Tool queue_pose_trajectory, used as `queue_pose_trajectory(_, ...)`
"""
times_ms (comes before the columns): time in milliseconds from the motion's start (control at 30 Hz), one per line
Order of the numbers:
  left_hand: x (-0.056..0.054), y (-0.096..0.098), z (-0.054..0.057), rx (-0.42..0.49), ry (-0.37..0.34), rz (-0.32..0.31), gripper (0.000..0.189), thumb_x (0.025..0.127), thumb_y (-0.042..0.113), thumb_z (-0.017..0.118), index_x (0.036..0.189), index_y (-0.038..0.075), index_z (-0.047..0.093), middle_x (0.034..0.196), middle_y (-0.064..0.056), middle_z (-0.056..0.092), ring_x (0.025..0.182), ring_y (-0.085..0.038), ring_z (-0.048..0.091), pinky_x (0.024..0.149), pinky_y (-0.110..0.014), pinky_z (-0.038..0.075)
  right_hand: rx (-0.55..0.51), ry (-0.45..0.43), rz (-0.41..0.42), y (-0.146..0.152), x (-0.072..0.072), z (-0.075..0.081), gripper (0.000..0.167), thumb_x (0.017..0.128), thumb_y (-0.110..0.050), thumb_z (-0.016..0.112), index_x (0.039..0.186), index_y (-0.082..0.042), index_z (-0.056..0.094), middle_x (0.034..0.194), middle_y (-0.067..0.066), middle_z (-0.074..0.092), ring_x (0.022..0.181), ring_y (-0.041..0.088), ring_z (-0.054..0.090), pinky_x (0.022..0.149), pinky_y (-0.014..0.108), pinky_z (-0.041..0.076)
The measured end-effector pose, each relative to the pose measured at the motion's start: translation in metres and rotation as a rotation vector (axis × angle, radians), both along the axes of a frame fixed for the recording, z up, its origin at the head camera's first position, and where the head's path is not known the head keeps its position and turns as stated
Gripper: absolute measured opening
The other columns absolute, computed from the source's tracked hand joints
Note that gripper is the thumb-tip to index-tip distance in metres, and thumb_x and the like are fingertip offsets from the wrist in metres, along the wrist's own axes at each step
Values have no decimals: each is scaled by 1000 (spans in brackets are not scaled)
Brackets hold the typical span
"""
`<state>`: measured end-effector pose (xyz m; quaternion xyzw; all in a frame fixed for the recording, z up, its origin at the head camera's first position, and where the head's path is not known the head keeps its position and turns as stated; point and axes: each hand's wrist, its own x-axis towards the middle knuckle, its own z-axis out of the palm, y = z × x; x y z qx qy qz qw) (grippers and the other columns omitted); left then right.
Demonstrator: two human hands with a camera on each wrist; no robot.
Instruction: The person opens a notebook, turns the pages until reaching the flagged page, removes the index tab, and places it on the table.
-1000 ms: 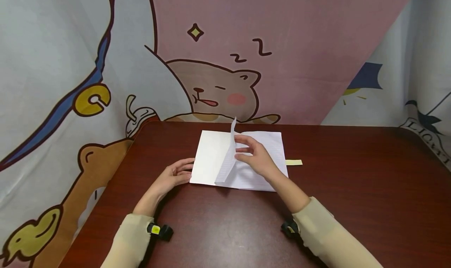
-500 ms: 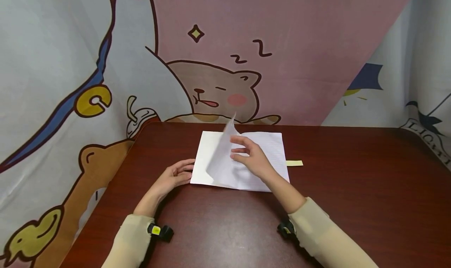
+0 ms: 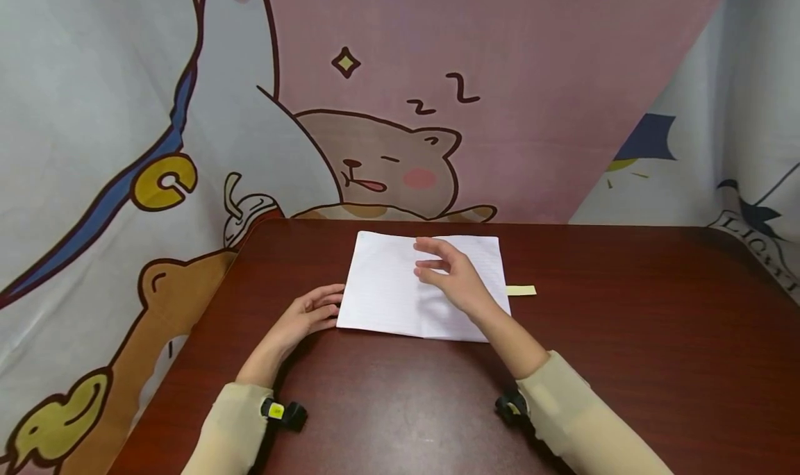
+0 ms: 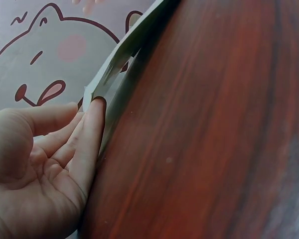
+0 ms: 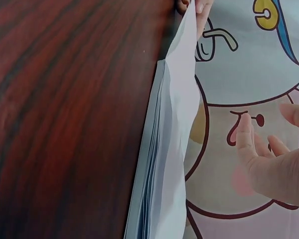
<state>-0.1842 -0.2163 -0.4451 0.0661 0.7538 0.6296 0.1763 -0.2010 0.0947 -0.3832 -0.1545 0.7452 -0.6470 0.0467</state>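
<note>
An open notebook (image 3: pixel 384 280) with white lined pages lies on the dark red table. Its left page is flat, and the stacked sheets (image 5: pixel 154 164) of the right half show edge-on in the right wrist view. At the notebook's left edge my left hand (image 3: pixel 307 315) rests with fingers loosely bent; in the left wrist view a fingertip (image 4: pixel 95 107) sits right at the raised corner. My right hand (image 3: pixel 456 277) hovers over the middle of the spread, thumb and fingers apart with nothing between them, hiding part of the right page.
A pale yellow strip (image 3: pixel 521 290) sticks out from the notebook's right side. Wood-grain table (image 3: pixel 625 322) extends around it. A cartoon-printed cloth (image 3: pixel 531 114) hangs behind and along the left side. Both wrists wear black camera straps (image 3: pixel 284 414).
The page that stood upright beside my right hand has fallen over to the left and now lies flat. My right hand has barely shifted; the left stays at the edge.
</note>
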Motion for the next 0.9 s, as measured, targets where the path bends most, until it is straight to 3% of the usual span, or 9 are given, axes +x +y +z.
queue_pose_trajectory(900, 1, 0, -1, -5, -1, 7, 51, 101, 9, 55, 150, 5, 42, 146, -26, 49, 108, -8, 64, 88, -22, 56, -13, 16, -54, 31, -1, 1, 53, 93, 5, 59, 144, 0, 46, 144, 26, 51, 123, 49, 56, 88, 22, 57)
